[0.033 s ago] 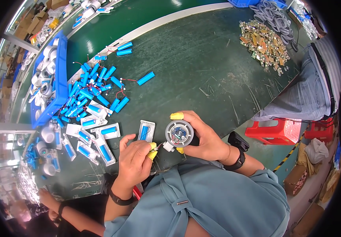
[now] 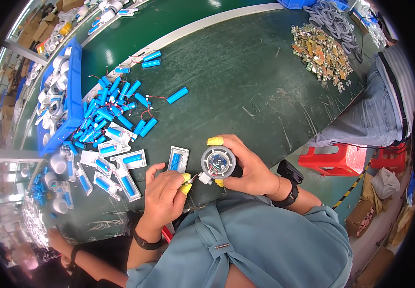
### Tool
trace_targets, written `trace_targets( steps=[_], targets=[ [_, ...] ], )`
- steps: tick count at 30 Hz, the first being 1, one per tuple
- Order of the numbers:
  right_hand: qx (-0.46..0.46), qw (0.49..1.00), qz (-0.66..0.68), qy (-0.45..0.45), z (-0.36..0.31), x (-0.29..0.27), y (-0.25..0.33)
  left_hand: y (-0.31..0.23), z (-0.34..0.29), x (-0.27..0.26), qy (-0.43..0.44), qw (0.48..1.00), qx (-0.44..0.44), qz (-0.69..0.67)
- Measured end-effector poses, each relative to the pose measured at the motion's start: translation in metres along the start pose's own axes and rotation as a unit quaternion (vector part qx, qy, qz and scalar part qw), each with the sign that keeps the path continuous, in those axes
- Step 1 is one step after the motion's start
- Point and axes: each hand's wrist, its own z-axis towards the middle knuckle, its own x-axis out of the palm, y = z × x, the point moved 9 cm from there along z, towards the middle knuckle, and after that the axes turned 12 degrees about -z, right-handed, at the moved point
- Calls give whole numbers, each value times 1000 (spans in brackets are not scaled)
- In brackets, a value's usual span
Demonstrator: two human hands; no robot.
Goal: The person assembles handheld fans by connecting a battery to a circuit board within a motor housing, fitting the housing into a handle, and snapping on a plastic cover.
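Observation:
My right hand (image 2: 253, 168) is wrapped round a round grey device housing (image 2: 204, 156), its open face turned up. Inside the ring sits a blue circuit board (image 2: 218, 162) with thin red and dark wires. A small white block (image 2: 205, 178) juts from the housing's lower left. My left hand (image 2: 166, 194) pinches the end of the thin wires (image 2: 194, 177) coming from there; what else its fingertips cover is hidden. Yellow covers are on fingertips of both hands. Just beyond my left hand lies a white casing (image 2: 183, 165) holding a blue cylindrical battery (image 2: 175, 162).
Loose blue batteries (image 2: 104, 114) are heaped at left, near several white casings (image 2: 135, 160) with batteries. A blue crate (image 2: 75, 86) holds white parts. Small circuit boards (image 2: 320, 55) and grey rings (image 2: 332, 21) lie far right. A co-worker's hand (image 2: 59, 241) is at lower left, a red stool (image 2: 334, 161) at right.

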Motion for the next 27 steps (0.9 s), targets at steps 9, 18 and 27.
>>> trace_targets(
  steps=[9, 18, 27],
  targets=[
    [8, 1000, 4, -3, -2, -1, 0, 0, 0, 2, 2, 1000, -3, -6],
    [42, 998, 47, 32, 1, 6, -1, 8, -8, -11, -12, 986, -57, -157],
    [165, 934, 246, 200, -7, 52, 15, -13, 4, -121, -126, 811, -279, -498]
  ],
)
